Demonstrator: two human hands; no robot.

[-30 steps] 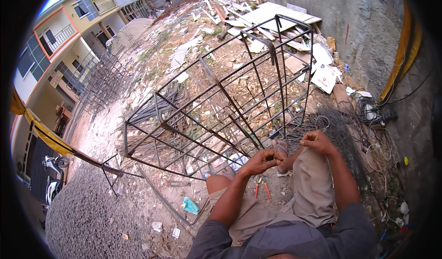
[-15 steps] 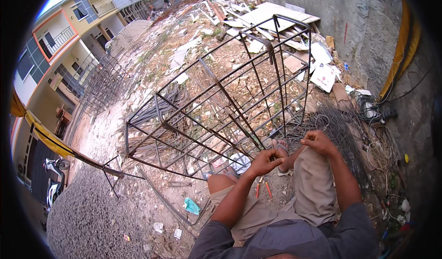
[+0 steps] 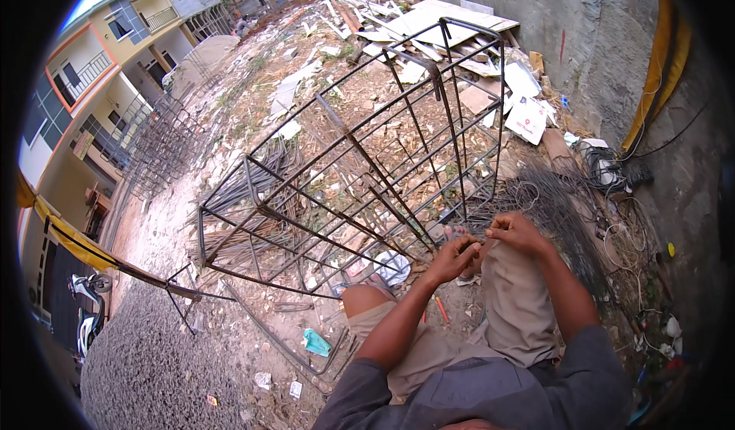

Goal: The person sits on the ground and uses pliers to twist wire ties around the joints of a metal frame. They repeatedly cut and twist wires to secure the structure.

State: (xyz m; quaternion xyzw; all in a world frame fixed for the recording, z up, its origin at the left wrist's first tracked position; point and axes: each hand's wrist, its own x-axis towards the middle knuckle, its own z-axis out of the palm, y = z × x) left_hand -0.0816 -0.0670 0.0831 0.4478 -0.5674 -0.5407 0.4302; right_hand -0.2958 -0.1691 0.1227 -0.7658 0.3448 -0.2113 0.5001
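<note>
My left hand (image 3: 455, 258) and my right hand (image 3: 517, 233) meet almost fingertip to fingertip above my right knee. Both are closed in a pinch; whatever lies between the fingers is too small to make out. Just beyond them stands a large cage of dark steel bars (image 3: 346, 130), joined by bent rectangular hoops, and neither hand touches it. On the ground below my left forearm, partly hidden, lies a tool with orange handles (image 3: 442, 310), seemingly pincers.
Thin wire (image 3: 547, 200) lies in a tangle beside my right leg. Bundled rods (image 3: 253, 177) rest behind the cage, and a gravel heap (image 3: 153, 361) spreads at left. Broken boards (image 3: 436, 24) are piled by the concrete wall (image 3: 597, 55). A teal wrapper (image 3: 315, 343) lies near my left leg.
My left hand has risen and moved right, and my right hand has shifted slightly left, so their fingertips are now nearly together. The whole view has shifted a little.
</note>
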